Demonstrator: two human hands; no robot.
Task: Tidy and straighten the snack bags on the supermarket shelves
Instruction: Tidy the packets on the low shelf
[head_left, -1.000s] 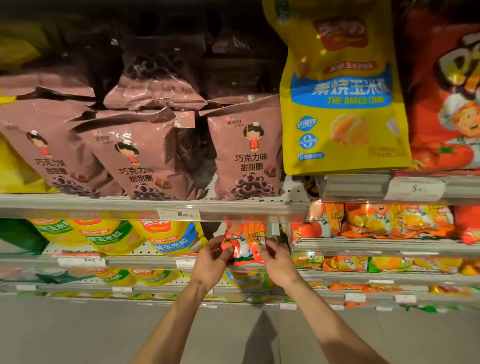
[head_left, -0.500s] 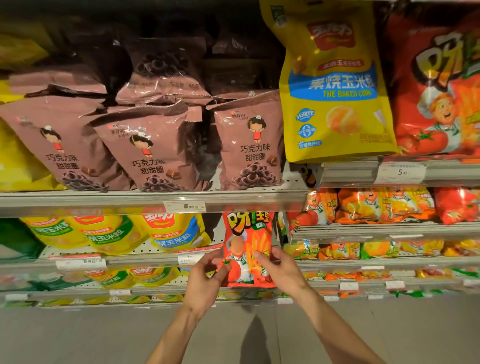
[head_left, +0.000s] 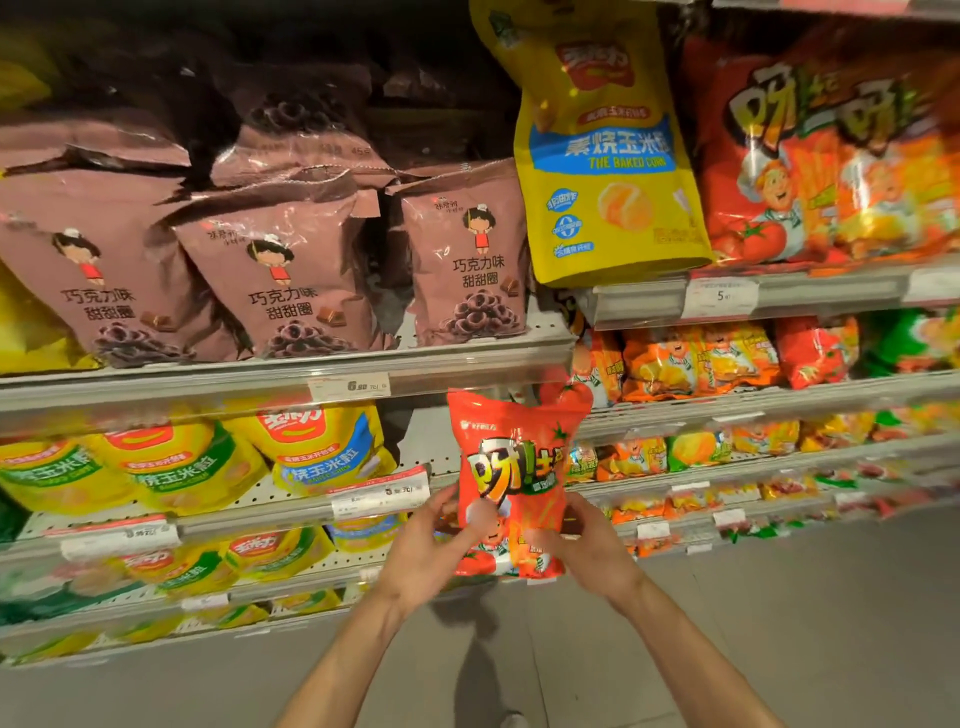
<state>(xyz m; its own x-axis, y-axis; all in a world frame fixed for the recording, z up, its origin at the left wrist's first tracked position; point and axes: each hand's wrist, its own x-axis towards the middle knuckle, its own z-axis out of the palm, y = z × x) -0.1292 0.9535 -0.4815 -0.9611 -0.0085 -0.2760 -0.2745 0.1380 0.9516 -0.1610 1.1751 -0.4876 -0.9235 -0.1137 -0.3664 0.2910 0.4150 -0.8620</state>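
Left hand (head_left: 421, 551) and right hand (head_left: 589, 551) both grasping red snack bag (head_left: 511, 467) by lower edges. Bag upright, long axis 12-6, shelf (head_left: 291, 382) gap at 12.

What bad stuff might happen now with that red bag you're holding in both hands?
The red snack bag is held only near its bottom by the left hand and right hand, clear of the shelves, so it might flop over or slip to the floor. Its top sits just under the shelf edge, so lifting could crumple it or knock the price tag. Nearby, the yellow baked corn bag leans and could topple if bumped.
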